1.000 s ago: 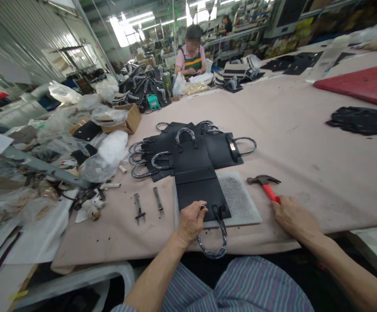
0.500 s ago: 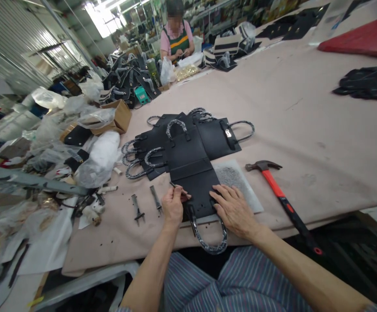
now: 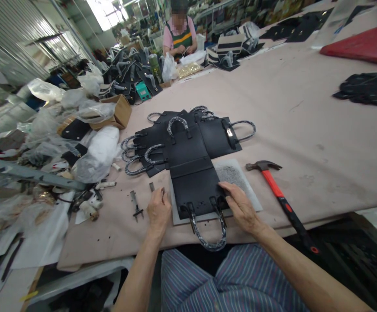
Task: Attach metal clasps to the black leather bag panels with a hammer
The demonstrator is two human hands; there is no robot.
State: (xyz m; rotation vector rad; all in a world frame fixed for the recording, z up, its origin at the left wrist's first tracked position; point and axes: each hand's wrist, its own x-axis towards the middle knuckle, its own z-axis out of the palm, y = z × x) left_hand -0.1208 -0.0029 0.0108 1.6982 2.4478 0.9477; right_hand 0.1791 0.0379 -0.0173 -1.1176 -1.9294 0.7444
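Note:
A black bag panel [image 3: 194,186] lies over a white board [image 3: 242,182], with a wrapped handle [image 3: 209,242] hanging toward my lap. My right hand [image 3: 242,210] is at the panel's right edge, its thumb and fingers around that edge. To the left of the panel, my left hand [image 3: 159,208] is closed on a small dark tool [image 3: 162,190], mostly hidden by the fingers. A metal punch tool [image 3: 136,206] rests on the table left of that hand. Another metal tool [image 3: 151,186] shows only its top end behind my left hand.
More black panels with handles [image 3: 152,141] are stacked beyond. A red-handled hammer [image 3: 282,201] lies right. Plastic bags [image 3: 100,151] and a cardboard box [image 3: 121,112] crowd the left. Across the table [image 3: 288,108] a person [image 3: 179,37] works near black pieces.
My left hand has moved left, off the panel, with the small tool. My right hand has shifted slightly right, from lying on the panel to its edge.

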